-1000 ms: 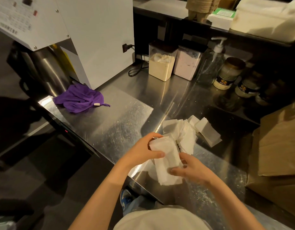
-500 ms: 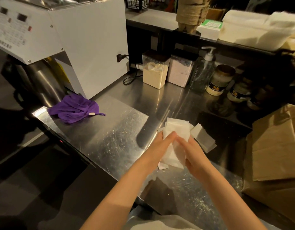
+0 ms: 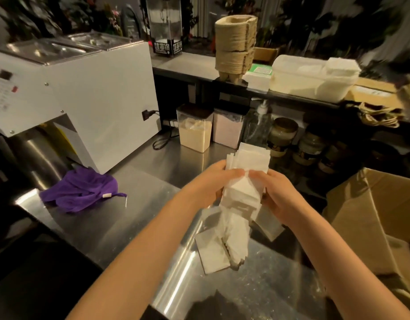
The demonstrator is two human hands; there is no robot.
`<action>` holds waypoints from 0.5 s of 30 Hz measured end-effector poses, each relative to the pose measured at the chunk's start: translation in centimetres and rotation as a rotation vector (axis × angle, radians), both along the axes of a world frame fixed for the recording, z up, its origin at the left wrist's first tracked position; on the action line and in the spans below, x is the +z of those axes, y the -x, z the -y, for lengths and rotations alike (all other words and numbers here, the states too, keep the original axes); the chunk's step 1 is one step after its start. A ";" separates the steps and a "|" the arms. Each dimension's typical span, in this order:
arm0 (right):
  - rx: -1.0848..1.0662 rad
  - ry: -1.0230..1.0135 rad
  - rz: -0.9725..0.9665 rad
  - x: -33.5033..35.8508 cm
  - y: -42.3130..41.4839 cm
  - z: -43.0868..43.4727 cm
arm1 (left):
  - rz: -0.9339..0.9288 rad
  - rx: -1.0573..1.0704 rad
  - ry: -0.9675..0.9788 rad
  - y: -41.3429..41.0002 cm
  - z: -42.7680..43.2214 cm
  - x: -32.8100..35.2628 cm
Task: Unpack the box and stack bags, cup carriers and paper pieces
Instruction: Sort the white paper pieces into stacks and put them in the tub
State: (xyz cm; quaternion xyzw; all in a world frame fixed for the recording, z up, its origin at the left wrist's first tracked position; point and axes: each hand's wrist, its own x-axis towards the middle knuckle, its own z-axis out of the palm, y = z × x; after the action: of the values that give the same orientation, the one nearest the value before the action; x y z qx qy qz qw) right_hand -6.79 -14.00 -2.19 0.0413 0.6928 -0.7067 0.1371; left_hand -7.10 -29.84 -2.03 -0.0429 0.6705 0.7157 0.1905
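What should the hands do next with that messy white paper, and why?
Probably tap the paper bundle on the counter to square it. The left hand and right hand grip it in the air, its sheets stick out unevenly and sag at the bottom, and loose pieces lie below it.

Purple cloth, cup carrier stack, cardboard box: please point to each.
purple cloth point(image 3: 81, 192), head view, middle of folds.
cup carrier stack point(image 3: 235, 46), head view, side of stack.
cardboard box point(image 3: 365, 215), head view, open flap.
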 end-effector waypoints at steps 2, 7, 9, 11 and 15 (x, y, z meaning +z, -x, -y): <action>-0.002 -0.005 -0.042 1.9 1.3 -0.9 | -0.029 -0.009 0.007 1.8 -0.7 1.6; -0.076 -0.079 -0.161 6.2 5.2 -3.3 | -0.102 -0.098 -0.009 5.9 -3.0 6.1; -0.090 -0.109 -0.183 7.9 6.9 -4.3 | -0.129 -0.147 -0.010 7.5 -3.9 7.9; -0.093 -0.122 -0.194 9.7 8.4 -5.3 | -0.142 -0.175 -0.007 9.2 -4.7 9.7; -0.126 -0.074 -0.180 13.0 12.1 -7.1 | -0.163 -0.181 -0.003 13.8 -6.6 12.8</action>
State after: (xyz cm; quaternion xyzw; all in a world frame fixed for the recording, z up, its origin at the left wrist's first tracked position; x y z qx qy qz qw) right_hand -18.90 -6.91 10.78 0.0260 0.7241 -0.6886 0.0278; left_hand -20.87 -23.27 10.78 0.0766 0.6839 0.6976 0.1993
